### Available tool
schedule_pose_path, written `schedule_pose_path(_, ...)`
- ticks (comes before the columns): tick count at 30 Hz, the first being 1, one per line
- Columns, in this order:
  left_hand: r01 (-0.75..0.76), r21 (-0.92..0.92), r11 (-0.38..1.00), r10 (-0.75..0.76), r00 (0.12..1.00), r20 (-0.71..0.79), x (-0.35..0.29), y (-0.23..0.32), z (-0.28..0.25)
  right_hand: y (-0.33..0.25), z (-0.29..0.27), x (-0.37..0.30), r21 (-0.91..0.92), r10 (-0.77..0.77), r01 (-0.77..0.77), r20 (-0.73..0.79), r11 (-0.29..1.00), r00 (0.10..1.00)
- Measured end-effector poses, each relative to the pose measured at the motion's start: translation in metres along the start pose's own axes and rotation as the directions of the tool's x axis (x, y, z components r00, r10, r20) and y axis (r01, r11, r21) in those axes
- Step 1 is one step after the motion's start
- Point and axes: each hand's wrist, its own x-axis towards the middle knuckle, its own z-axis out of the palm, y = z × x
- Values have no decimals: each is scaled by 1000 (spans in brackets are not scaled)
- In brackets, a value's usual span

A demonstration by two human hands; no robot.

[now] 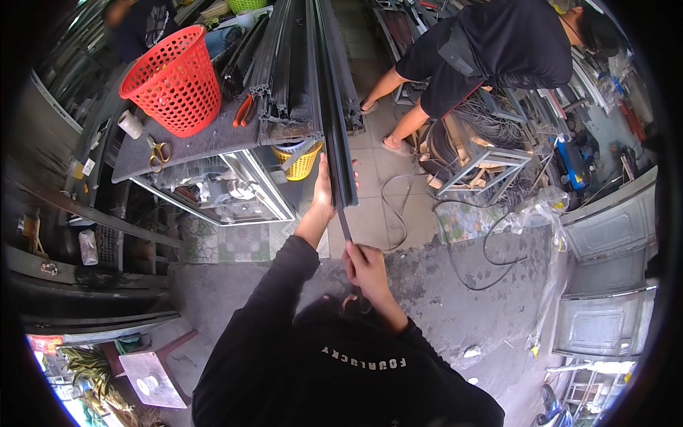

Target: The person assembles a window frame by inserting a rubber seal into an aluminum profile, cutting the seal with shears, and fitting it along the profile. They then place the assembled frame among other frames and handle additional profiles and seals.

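Left hand (324, 186) wraps around the near end of a long dark profile (340, 128), thumb on left side, fingertips showing on right. Profile sits mid-scene, running far and up alongside the bench. Right hand (366, 267), nearer the body, pinches a thin dark strip (345, 226) that reaches up to the profile's near end; can't tell how strip and profile meet. Left of the profile: grey-topped bench (206, 144) with a bundle of profiles (281, 78) close beside, orange-handled tool (245, 110), red perforated basket (174, 85), scissors (158, 153) and white roll (130, 124) near the left edge. Yellow basket (302, 167) is just left of the left hand, lower than the bench top, crowding that side. Far right, a co-worker (512, 43) bends over, feet on the tiles. To the right, a thin cable (405, 213) loops over the tiled floor; a black hose (473, 287) curls onto bare concrete, both across the floor there. Farther right: metal frame (484, 174), coiled cable (491, 117), clear plastic (551, 203), blue cylinder (569, 162). Grey panels (605, 320) line the right edge. Near left, small table (153, 377). Far left, another person (142, 32), partly cut off.
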Motion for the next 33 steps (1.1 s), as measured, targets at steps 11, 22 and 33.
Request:
schedule_pose_path(11,78,-37,996,-78,997,1,-1,-1,1,80,-11,-41,-230,-68,50,-68,972,995)
schedule_pose_path(22,125,-73,990,-119,990,73,4,-4,-4,38,29,26,174,-133,145,-79,974,988)
schedule_pose_path(33,115,56,992,-117,993,27,-11,3,10,2,41,32,-94,-120,94,-333,991,935)
